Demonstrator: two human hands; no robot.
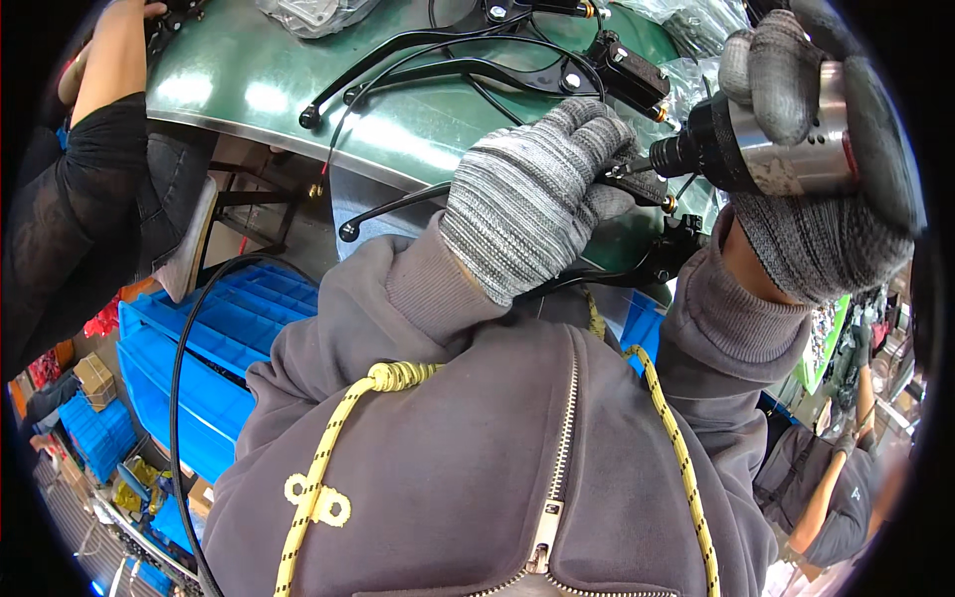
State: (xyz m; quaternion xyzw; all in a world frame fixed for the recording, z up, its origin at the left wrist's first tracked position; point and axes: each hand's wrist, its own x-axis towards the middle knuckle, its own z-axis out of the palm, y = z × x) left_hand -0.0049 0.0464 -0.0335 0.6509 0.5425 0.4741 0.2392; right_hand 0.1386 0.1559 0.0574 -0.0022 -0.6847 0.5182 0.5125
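My left hand, in a grey striped knit glove, is closed around a black brake lever assembly. Its long lever with a ball end sticks out to the left past my wrist. My right hand, gloved in grey, grips a silver and black cylindrical power screwdriver. The tool lies level, its bit pointing left at the assembly beside my left fingertips; the exact contact there is hidden. Just beyond my left hand, several more black brake levers with cables lie on the green tabletop.
Clear plastic bags lie along the table's far side. Blue plastic crates and a stool stand to the left, beside a seated co-worker's arm. A black cable hangs at my left. Another person is at lower right.
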